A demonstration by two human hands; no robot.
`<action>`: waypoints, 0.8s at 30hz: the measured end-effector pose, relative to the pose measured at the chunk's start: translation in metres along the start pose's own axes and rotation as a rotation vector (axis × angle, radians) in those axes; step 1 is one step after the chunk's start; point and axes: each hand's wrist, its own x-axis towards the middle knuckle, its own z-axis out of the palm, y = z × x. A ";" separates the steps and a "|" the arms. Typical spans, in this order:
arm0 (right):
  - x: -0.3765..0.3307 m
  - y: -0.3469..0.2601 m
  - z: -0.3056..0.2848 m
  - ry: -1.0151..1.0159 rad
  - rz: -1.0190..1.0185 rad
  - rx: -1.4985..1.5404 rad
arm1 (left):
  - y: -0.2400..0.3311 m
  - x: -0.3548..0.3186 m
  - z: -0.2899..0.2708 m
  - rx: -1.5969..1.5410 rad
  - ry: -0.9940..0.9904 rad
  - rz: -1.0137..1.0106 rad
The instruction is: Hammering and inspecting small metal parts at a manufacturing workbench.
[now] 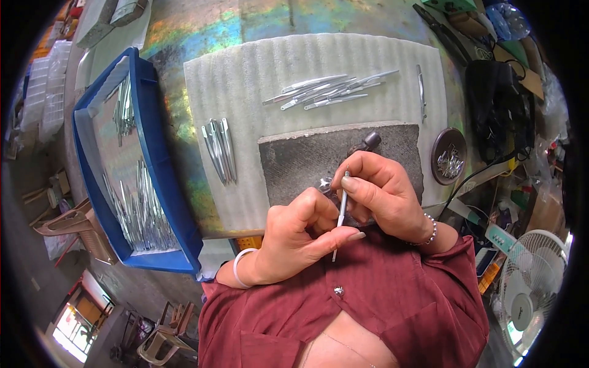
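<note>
A slim silver metal piece (342,211), pointed like a thin tool, stands nearly upright between my two hands. My left hand (294,236) is closed on its lower half, thumb pressed against the fingers. At its upper end, my right hand (380,193) pinches it between thumb and fingertip; whether a small part sits there is too small to tell. Behind my fingers, a dark tool with a round black end (368,142) and a shiny metal part (325,183) are partly hidden. They rest on a dark grey slab (291,159) just beyond my hands.
White foam sheet (245,80) carries a heap of similar silver pieces (328,91), a small row (219,150) and a single piece (421,92). A round dish (438,175) of tiny metal parts stands right. The blue tray (161,178) at left holds many more. A fan (532,282) stands lower right.
</note>
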 end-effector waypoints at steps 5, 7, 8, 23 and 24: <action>-0.001 0.000 0.002 0.040 0.010 -0.011 | -0.001 0.001 -0.002 -0.043 -0.040 -0.052; -0.002 0.000 0.003 0.038 0.021 0.003 | -0.002 0.000 -0.003 -0.097 -0.066 -0.103; -0.002 0.001 0.004 0.038 0.014 -0.015 | -0.002 0.000 -0.003 -0.167 -0.095 -0.118; -0.003 0.001 0.026 -0.013 0.034 -0.091 | -0.013 -0.019 -0.017 -0.404 -0.213 -0.135; -0.003 0.002 0.028 -0.012 0.031 -0.094 | -0.013 -0.020 -0.018 -0.371 -0.216 -0.110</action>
